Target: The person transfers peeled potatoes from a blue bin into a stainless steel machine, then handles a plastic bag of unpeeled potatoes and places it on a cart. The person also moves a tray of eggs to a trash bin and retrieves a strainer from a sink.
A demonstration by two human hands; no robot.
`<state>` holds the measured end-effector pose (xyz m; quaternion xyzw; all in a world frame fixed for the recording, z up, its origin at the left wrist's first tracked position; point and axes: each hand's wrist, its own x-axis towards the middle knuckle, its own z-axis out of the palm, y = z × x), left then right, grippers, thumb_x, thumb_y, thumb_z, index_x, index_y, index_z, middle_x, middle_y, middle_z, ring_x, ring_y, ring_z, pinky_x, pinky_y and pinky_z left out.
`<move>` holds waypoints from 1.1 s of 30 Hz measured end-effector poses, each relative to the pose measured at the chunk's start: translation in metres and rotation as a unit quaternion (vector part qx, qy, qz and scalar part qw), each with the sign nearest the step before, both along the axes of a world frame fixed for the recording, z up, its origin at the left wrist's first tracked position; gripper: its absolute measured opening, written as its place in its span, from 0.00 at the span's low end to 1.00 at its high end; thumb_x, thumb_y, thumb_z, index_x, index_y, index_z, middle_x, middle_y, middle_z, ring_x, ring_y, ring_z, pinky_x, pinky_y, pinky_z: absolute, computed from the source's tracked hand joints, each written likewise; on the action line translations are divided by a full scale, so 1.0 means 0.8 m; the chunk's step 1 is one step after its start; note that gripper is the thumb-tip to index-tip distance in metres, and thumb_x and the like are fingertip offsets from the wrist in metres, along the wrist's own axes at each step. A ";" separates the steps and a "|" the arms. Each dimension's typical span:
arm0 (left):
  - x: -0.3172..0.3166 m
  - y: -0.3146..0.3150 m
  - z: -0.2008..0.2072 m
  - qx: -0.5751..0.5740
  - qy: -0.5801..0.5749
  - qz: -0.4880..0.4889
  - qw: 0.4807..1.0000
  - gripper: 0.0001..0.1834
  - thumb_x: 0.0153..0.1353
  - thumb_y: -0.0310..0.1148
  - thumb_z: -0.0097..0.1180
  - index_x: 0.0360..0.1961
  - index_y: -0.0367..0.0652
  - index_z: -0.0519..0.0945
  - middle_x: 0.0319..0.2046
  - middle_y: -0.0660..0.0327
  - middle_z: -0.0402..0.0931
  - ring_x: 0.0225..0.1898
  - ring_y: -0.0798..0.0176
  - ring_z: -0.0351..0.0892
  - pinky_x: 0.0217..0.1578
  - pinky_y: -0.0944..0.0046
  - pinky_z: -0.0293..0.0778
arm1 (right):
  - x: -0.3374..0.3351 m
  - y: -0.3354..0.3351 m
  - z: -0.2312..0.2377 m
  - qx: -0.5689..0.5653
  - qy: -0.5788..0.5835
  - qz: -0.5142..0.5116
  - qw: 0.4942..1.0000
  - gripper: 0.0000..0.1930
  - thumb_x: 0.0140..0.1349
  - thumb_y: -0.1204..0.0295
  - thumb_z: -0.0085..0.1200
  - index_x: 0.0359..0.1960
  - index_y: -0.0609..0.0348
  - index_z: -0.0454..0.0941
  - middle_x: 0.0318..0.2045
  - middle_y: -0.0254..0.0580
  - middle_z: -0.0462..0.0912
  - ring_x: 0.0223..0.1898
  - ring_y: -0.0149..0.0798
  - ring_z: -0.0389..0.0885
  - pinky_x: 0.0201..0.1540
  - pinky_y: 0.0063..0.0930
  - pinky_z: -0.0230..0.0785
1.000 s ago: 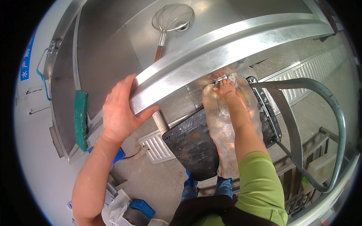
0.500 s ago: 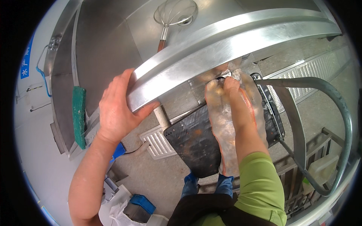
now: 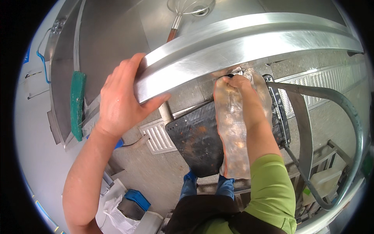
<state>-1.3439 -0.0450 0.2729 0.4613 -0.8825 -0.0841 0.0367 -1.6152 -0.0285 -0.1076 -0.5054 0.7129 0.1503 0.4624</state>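
Note:
My left hand (image 3: 119, 97) grips the near left corner of the steel sink's rim (image 3: 218, 54), fingers over the top and thumb underneath. Below the rim, a pale mesh sack (image 3: 233, 128) with orange edging lies lengthwise on the black platform (image 3: 194, 136) of a trolley. Rounded, yellowish contents show dimly through the mesh; I cannot make out their kind. My right hand (image 3: 237, 82) is closed on the gathered far end of this sack, fingers partly hidden. Inside the sink, beyond the rim, rests a wire skimmer (image 3: 177, 19) with a wooden handle.
The trolley's bent metal handle (image 3: 346, 105) curves up at the right. A green scouring pad (image 3: 78, 105) sits at the sink's left edge. Floor grating (image 3: 157, 136) runs underneath. At lower left are a blue scoop-like container (image 3: 138, 199) and a white plastic bag (image 3: 119, 214).
The whole view has shifted a little. My right hand has turned slightly at the sack's end, its fingers now pointing more to the left. My left hand keeps its place on the rim.

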 end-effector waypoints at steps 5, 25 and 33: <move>0.006 0.001 -0.004 -0.027 0.005 -0.011 1.000 0.39 0.38 0.39 0.71 0.53 0.42 0.66 0.38 0.55 0.72 0.39 0.52 0.74 0.41 0.59 0.72 | 0.010 0.010 0.023 0.001 0.115 0.070 0.991 0.26 0.55 0.47 0.45 0.47 0.53 0.77 0.49 0.45 0.77 0.53 0.44 0.74 0.53 0.36 0.66; 0.027 -0.010 -0.016 -0.075 -0.050 0.036 0.995 0.35 0.46 0.57 0.61 0.48 0.44 0.70 0.41 0.59 0.74 0.42 0.52 0.75 0.41 0.53 0.72 | 0.035 0.141 0.114 -0.083 0.092 -0.065 0.990 0.21 0.57 0.53 0.44 0.43 0.52 0.78 0.45 0.50 0.78 0.50 0.50 0.74 0.53 0.42 0.65; 0.036 0.011 0.003 -0.076 -0.035 0.034 0.996 0.40 0.48 0.63 0.54 0.52 0.41 0.69 0.48 0.53 0.73 0.50 0.51 0.72 0.47 0.52 0.70 | 0.133 0.287 0.250 -0.246 0.072 -0.145 0.956 0.16 0.58 0.56 0.44 0.32 0.56 0.77 0.32 0.54 0.80 0.38 0.55 0.78 0.41 0.46 0.69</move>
